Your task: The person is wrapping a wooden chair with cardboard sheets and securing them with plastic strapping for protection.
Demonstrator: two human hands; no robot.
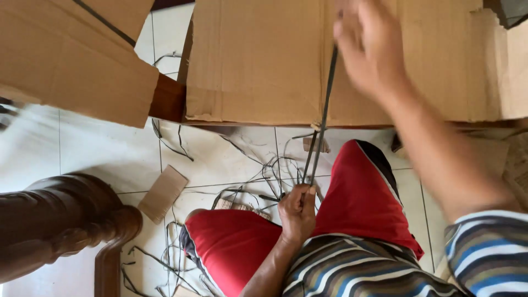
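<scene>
The left hand (pixel 297 212) grips one end of a thin dark plastic strap (pixel 324 118); the blurred right hand (pixel 369 44) pinches its upper end over the flat brown cardboard sheet (pixel 258 60).

White tiled floor (pixel 99 148) across the middle of the frame, lit brightly at left. Dark carved wooden furniture leg (pixel 60 220) at lower left. Thin dark scraps (pixel 170 258) scattered over tiles.
</scene>
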